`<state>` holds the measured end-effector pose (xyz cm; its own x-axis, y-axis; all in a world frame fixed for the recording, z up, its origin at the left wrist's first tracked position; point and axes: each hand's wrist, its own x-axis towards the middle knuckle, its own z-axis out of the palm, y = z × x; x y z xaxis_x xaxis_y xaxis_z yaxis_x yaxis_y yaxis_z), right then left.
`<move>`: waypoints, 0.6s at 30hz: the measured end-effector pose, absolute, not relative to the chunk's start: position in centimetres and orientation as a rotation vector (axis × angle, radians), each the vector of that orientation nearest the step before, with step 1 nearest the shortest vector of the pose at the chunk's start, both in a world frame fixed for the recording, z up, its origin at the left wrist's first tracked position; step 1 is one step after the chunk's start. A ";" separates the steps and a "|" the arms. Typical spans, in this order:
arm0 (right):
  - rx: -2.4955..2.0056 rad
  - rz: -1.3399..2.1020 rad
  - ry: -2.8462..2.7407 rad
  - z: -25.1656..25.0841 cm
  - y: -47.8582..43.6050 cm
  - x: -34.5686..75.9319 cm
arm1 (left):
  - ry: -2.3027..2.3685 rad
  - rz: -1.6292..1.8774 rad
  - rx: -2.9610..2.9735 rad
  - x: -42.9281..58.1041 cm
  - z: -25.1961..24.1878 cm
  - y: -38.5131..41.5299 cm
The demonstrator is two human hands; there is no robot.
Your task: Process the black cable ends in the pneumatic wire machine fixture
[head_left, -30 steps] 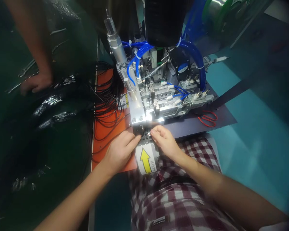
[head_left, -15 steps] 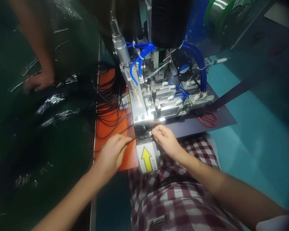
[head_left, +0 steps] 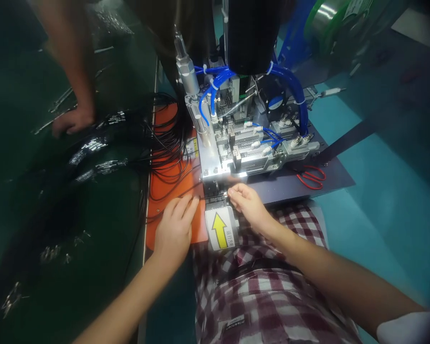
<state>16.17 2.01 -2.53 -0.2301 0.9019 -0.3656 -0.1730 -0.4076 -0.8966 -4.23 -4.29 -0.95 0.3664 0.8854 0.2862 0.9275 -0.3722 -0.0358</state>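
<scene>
- While the machine (head_left: pixel 251 165) stood ahead of my hands, the orange panel (head_left: pixel 198 233) lay along its left side, a bundle of black cables (head_left: pixel 181 123) spread over the panel's far part.
- My left hand (head_left: pixel 172 231) lay over the panel, back uppermost, fingers extended side by side, their tips at one thin cable (head_left: pixel 211 197); whether they gripped it or merely touched it, I could not tell.
- My right hand (head_left: pixel 249 205) was narrowed, thumb and forefinger pinching the cable's bright tip (head_left: pixel 226 194).
- The white guard (head_left: pixel 210 220), marked with a yellow arrow (head_left: pixel 220 233), sat between the hands, nearer my body than the cable.
- The thin cable lay between the hands at the machine's front edge, just beyond the guard; its long axis ran left to right, roughly square to the arrow.
- The bright tip pointed right; the right hand was nearer, the left apart from it.
</scene>
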 end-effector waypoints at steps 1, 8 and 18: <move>-1.228 1.769 -0.942 -2.6 2.1 16.3 | -1.673 -0.363 -2.442 -4.2 -1.0 -4.3; -1.365 1.814 -0.771 -4.6 -1.3 20.4 | -1.778 -0.525 -2.405 -3.8 -1.1 -4.0; -1.501 1.813 -0.727 -6.1 -5.6 23.6 | -1.790 -0.610 -2.400 -3.9 -1.1 -3.9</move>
<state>23.58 -5.61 -6.10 -0.1181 0.7818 -0.6122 -0.1421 -0.6235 -0.7688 -3.95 -3.93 -1.06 0.2353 0.9013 0.3636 0.9358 -0.3112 0.1658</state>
